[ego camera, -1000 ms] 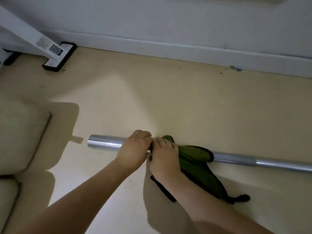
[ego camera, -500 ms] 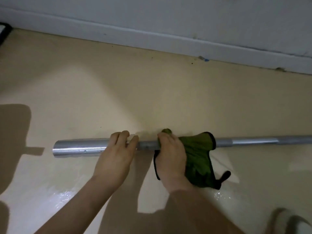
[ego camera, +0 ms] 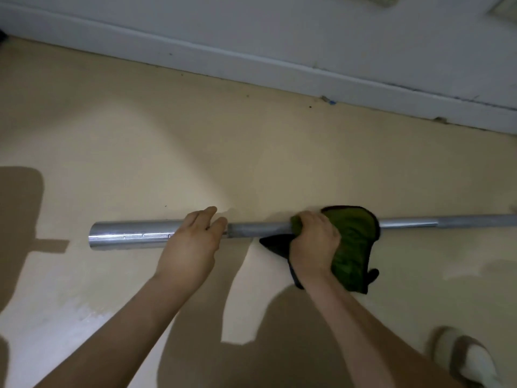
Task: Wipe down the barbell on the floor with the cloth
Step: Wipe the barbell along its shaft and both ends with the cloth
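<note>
The barbell [ego camera: 131, 233] lies flat on the floor [ego camera: 167, 135], thick end leftmost. At that sleeve's inner end the left hand [ego camera: 193, 245] presses on it, fingers nearly straight. Farther right along the barbell, the right hand [ego camera: 313, 242] clenches the green cloth [ego camera: 352, 242] draped over it.

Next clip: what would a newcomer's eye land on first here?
The long silver barbell lying across the tan floor, mid-frame. Then the right hand gripping a green cloth draped over the bar right of centre, with the left hand resting on the bar's thicker end section beside it.
</note>
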Available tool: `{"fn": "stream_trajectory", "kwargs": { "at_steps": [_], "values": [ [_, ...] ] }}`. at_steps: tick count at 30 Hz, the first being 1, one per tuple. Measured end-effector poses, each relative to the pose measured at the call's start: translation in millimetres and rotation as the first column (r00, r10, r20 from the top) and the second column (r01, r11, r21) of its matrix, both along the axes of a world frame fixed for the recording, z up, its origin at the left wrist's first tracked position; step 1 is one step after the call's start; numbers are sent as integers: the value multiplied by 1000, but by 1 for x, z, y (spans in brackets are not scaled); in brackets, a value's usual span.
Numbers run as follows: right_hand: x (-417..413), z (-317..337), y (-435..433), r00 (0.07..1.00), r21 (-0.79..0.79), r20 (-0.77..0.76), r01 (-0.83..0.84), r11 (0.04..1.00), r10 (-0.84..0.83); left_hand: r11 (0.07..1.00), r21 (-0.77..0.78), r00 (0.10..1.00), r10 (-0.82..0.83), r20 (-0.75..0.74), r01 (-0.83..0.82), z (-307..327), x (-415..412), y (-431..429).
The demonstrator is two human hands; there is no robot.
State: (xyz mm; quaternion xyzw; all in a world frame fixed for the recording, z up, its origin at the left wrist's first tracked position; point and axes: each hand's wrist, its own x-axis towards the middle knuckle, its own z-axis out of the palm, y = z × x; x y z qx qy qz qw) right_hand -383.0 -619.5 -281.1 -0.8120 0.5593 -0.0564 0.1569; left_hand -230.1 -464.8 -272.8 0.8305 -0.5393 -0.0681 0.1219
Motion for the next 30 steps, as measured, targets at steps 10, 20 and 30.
{"fn": "stream_trajectory", "kwargs": {
  "at_steps": [10, 20, 30],
  "values": [
    [-37, 11, -37, 950, -31, -225, -230, 973, 218, 997, -72, 998, 13, 54, -9, 2, 14, 9],
    [50, 20, 53, 751, 62, -38, -657, 752, 659, 997, -77, 996, -1, 85, 8, 4, 15, 3],
    [65, 21, 102, 800, 15, 93, -597, 802, 593, 998, -52, 1000, -23, -4, 23, 18, 24, 0]
  ]
}}
